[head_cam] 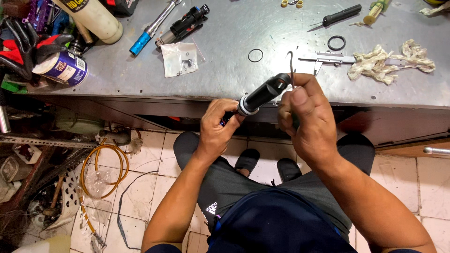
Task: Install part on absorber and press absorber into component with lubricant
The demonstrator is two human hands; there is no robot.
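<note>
My left hand [216, 125] grips the lower end of a black shock-absorber cylinder [263, 94] with a pale ring around its middle, held tilted up to the right in front of the bench edge. My right hand [304, 117] is closed on a thin hooked pick [291, 68], whose bent tip rises just above the cylinder's open upper end. Both hands are over my lap, slightly below the grey metal workbench [234, 70].
The bench carries black O-rings [255, 55] [336, 42], a metal caliper [328, 58], a crumpled rag [391, 61], a small plastic bag of parts [180, 58], another shock [185, 24], a blue-handled tool [147, 32], cans [63, 68] and a black-handled tool [341, 15]. An orange hose [105, 168] lies on the tiled floor.
</note>
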